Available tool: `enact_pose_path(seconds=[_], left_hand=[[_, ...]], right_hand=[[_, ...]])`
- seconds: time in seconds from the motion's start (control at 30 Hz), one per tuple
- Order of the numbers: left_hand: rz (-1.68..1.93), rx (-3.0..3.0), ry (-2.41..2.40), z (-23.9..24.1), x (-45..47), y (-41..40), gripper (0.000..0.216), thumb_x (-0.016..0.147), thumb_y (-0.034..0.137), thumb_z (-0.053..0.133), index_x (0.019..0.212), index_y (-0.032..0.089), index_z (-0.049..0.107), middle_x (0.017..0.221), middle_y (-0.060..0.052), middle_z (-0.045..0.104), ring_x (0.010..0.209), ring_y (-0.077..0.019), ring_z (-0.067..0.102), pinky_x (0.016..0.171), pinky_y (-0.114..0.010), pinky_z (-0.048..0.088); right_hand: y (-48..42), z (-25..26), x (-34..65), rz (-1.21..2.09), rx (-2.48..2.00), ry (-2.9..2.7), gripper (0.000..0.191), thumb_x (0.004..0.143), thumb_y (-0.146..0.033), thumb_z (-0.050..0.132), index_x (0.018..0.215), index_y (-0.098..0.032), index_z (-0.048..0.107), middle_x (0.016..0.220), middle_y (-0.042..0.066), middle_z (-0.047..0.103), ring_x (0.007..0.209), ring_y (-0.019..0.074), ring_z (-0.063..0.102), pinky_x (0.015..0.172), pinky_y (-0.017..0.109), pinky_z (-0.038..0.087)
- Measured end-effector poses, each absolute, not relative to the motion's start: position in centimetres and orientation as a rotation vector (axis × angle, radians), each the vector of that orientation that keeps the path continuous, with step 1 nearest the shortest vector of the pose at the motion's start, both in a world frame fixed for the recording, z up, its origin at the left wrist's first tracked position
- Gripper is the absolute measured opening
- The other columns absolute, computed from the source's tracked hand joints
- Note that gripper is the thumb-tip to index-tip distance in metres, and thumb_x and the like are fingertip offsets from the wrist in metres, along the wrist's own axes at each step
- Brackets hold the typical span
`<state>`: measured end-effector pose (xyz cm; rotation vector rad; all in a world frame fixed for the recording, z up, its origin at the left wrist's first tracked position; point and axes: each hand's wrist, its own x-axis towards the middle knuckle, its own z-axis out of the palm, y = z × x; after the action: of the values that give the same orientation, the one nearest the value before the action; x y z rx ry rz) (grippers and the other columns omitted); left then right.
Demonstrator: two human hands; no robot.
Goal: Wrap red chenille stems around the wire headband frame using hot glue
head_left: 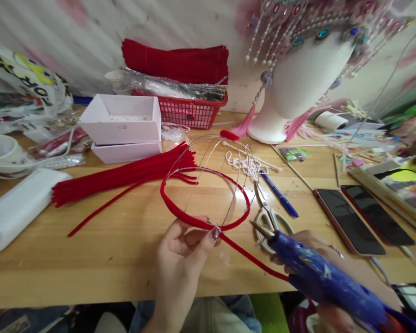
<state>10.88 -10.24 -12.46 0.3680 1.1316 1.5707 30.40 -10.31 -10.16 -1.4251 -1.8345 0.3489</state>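
My left hand (185, 259) pinches the near rim of a round wire frame (205, 223), whose base ring is wrapped in red fuzzy pipe cleaner. Thin wires arch above the ring, and a small red piece (229, 135) sits at their top. From under my left thumb a loose red pipe cleaner (253, 259) trails to the right. In my right hand (319, 245) is a blue hot glue gun (319, 273), its metal nozzle pointing left near the ring without touching it. A bundle of red pipe cleaners (125, 175) lies at the left, with a single one apart in front.
Scissors (268, 212), a blue pen (279, 194) and a bead string (246, 164) lie beyond the glue gun. Two phones (350, 222) rest at right. Behind stand white boxes (121, 122), a red basket (190, 113) and a white mannequin head (298, 88) wearing a beaded headdress.
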Motion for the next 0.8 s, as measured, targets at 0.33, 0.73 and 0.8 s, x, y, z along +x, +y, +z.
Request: enact_pose_path(seconds=[0.33, 0.73, 0.8], left_hand=[[1.591, 0.256, 1.121, -11.3, 11.4, -10.5, 0.023, 0.064, 0.016, 0.092, 0.081, 0.016, 0.076, 0.076, 0.0, 0.08, 0.064, -0.0128, 0.075, 0.064, -0.018, 0.063], [1.587, 0.241, 1.132, -10.9, 11.6, -10.4, 0.024, 0.061, 0.014, 0.091, 0.079, 0.016, 0.075, 0.073, 0.0, 0.079, 0.064, -0.0147, 0.075, 0.063, -0.02, 0.064], [1.585, 0.242, 1.132, -10.9, 11.6, -10.4, 0.023, 0.061, 0.015, 0.09, 0.078, 0.016, 0.075, 0.073, 0.0, 0.079, 0.064, -0.0147, 0.076, 0.063, -0.02, 0.064]], right_hand=[[-9.9, -9.2, 30.1, 0.416, -1.067, -2.155, 0.05, 0.101, -0.061, 0.042, 0.07, -0.022, 0.05, 0.058, -0.002, 0.046, 0.051, 0.0148, 0.048, 0.049, 0.032, 0.037], [-8.9, -8.4, 29.2, 0.324, -1.029, -2.163, 0.049, 0.1, -0.058, 0.047, 0.066, -0.022, 0.049, 0.052, -0.003, 0.046, 0.045, 0.013, 0.045, 0.044, 0.029, 0.032], [-8.9, -8.4, 29.2, 0.31, -1.035, -2.168, 0.05, 0.101, -0.058, 0.047, 0.066, -0.022, 0.05, 0.052, -0.003, 0.047, 0.045, 0.0129, 0.046, 0.043, 0.029, 0.032]])
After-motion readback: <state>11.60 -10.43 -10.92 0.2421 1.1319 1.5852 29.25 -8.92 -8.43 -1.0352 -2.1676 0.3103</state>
